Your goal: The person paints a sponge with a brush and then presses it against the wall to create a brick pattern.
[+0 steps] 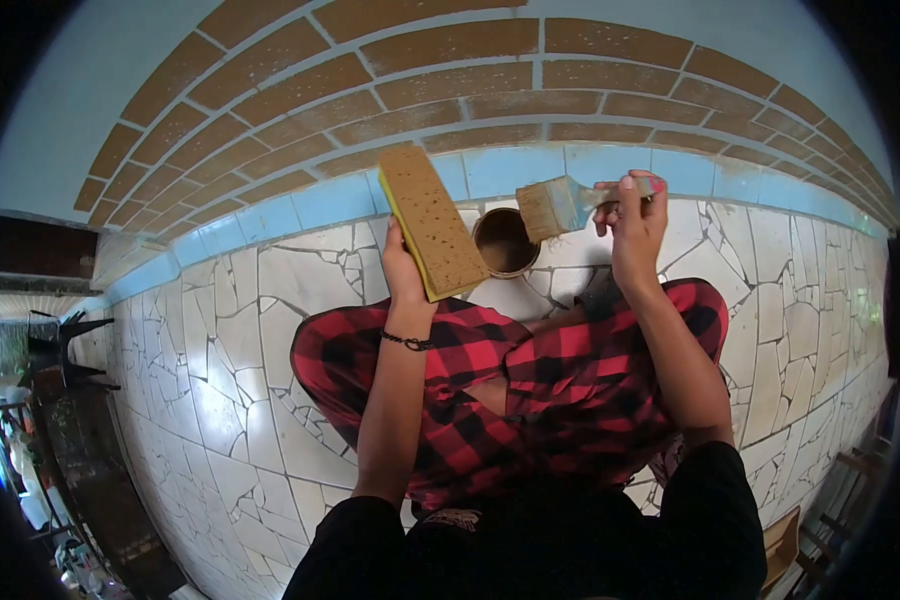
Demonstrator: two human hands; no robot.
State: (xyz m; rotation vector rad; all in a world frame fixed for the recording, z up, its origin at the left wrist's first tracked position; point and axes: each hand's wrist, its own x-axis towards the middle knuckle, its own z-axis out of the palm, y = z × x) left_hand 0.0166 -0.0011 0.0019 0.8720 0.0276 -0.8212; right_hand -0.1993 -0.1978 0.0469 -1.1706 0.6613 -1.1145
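Observation:
My left hand (404, 272) is closed around the lower left edge of a rectangular sponge (432, 220). The sponge has a brown, pitted face and a yellow side, and it is tilted in front of the wall. In my right hand (637, 240), closed fingers grip the handle of a wide paintbrush (555, 208). Its bristles are brownish and point left, over the right rim of a round can (478, 240). Brown colour shows inside the can, which stands on the floor between my hands; how full it is I cannot tell.
Ahead rises a wall with a brown brick pattern (460, 85) and pale joints, above a light blue tile strip (515, 172). The floor (210, 400) is irregular white tile. My crossed legs (570, 375) are close to the can. A dark chair (68, 350) stands far left.

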